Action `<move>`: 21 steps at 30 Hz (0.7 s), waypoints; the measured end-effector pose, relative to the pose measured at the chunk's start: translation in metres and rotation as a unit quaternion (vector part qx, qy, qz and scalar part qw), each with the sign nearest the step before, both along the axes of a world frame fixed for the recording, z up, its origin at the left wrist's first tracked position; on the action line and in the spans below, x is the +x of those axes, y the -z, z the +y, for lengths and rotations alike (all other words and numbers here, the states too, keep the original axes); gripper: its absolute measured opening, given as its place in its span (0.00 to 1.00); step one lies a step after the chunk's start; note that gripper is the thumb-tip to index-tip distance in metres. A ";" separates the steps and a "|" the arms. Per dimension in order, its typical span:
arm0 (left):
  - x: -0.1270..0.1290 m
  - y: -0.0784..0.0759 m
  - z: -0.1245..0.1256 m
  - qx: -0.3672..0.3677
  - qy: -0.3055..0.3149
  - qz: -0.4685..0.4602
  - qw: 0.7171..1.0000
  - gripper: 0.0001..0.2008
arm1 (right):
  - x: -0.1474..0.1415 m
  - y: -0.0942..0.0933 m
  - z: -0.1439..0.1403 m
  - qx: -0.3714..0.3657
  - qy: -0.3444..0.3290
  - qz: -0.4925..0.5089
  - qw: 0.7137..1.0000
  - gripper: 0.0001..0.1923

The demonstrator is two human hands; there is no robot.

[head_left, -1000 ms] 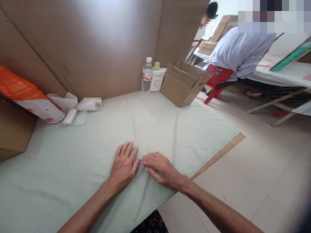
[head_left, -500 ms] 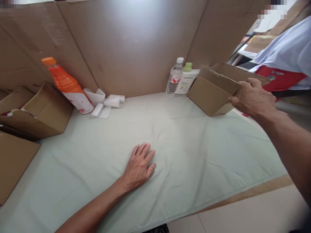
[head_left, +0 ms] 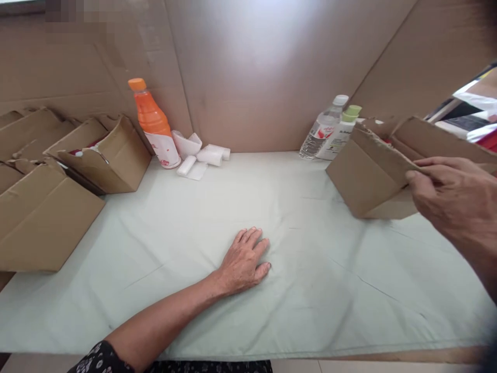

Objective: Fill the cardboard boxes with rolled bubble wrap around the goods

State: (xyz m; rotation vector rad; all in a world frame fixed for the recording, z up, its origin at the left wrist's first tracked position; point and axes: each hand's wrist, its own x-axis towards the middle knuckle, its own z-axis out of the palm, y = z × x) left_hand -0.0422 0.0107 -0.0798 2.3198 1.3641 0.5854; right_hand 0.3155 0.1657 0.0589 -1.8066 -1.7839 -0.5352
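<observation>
On the right, my right hand [head_left: 454, 189] grips the near top edge of an open cardboard box [head_left: 368, 176], thumb outside and fingers over the rim. The box sits on the table, slightly tilted in view; something red shows inside, too little to name. My left hand [head_left: 244, 264] lies flat on the pale green cloth [head_left: 272, 316] with its fingers stretched out, holding nothing. Just behind the box stand a clear water bottle [head_left: 320, 132] and a white bottle with a green cap [head_left: 341, 135].
An orange-capped bottle [head_left: 155, 127] stands at the back left beside white foam-like pieces [head_left: 202, 155]. Open cardboard boxes [head_left: 112, 155] with contents line the left side, another box [head_left: 50, 217] nearer me. A tall cardboard panel [head_left: 272, 77] closes off the back.
The view has swung right to left, so things appear shifted rightward. A person in a light shirt at the right has left the view. My right hand keeps its hold on the box; my left stays flat.
</observation>
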 end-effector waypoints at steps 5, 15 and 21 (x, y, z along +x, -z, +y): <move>-0.015 -0.004 0.003 -0.084 -0.113 -0.200 0.970 0.27 | -0.080 0.008 -0.066 0.105 -0.220 0.008 0.970 0.12; -0.110 -0.018 -0.032 -0.072 -0.262 -0.404 0.874 0.31 | -0.188 -0.006 -0.167 0.007 -0.562 -0.038 0.827 0.13; -0.132 -0.018 -0.047 -0.028 -0.279 -0.470 0.837 0.31 | -0.180 0.009 -0.183 0.020 -0.420 0.124 0.899 0.29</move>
